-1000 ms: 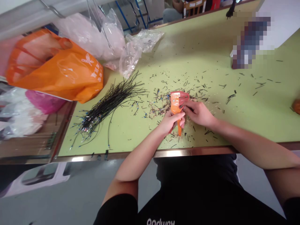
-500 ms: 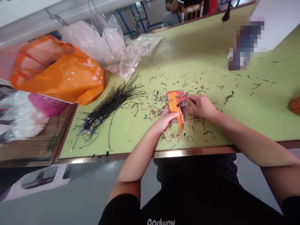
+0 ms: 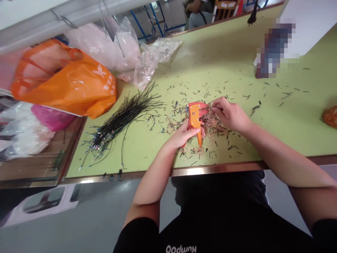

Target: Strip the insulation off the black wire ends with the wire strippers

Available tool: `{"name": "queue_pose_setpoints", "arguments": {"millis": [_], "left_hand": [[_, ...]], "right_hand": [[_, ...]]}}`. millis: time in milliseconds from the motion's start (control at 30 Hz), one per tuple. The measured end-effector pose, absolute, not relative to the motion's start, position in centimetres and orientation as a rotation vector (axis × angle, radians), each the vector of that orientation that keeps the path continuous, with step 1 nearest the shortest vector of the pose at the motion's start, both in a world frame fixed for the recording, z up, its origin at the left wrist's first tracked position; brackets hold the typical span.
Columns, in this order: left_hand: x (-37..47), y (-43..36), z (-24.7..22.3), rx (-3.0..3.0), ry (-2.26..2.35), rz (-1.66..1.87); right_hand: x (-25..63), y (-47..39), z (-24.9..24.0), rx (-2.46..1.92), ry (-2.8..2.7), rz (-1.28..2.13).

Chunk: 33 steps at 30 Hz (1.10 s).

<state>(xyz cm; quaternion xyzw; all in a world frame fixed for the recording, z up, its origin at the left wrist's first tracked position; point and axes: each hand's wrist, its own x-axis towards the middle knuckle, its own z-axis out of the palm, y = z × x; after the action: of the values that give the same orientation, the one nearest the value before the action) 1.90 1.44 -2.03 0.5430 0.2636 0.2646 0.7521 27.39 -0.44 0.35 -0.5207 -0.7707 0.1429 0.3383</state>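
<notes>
An orange and red wire stripper (image 3: 195, 114) stands upright over the green table, its jaws facing right. My left hand (image 3: 187, 133) is wrapped around its handles. Pinched in the fingers of my right hand (image 3: 229, 113) is a thin black wire (image 3: 207, 107), whose end reaches the red jaws; whether it is clamped there I cannot tell. Beneath the tool and both hands lies a heap of copper strands and black offcuts (image 3: 214, 123). To the left rests a large bundle of black wires (image 3: 123, 117) with blue and metallic ends.
An orange bag (image 3: 86, 88) and clear plastic bags (image 3: 150, 59) stand at the back left. A white box-like object (image 3: 310, 28) is at the back right, near a black plug (image 3: 252, 17). Black scraps are scattered across the green tabletop (image 3: 218, 66). Another person (image 3: 198, 15) sits beyond it.
My right hand has shifted slightly up and right, its fingers more raised. The stripper's jaws look more closed and its handles closer together. My left hand keeps its grip.
</notes>
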Motion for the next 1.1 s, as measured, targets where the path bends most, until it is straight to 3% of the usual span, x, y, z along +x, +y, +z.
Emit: {"name": "queue_pose_setpoints", "arguments": {"millis": [500, 1100], "left_hand": [[2.2, 1.3, -2.4, 1.162, 0.582, 0.565], [3.1, 0.6, -2.4, 1.314, 0.627, 0.619]], "right_hand": [[26.5, -0.4, -0.6, -1.151, -1.552, 0.897], [26.0, -1.3, 0.2, -1.208, -1.519, 0.766]]}}
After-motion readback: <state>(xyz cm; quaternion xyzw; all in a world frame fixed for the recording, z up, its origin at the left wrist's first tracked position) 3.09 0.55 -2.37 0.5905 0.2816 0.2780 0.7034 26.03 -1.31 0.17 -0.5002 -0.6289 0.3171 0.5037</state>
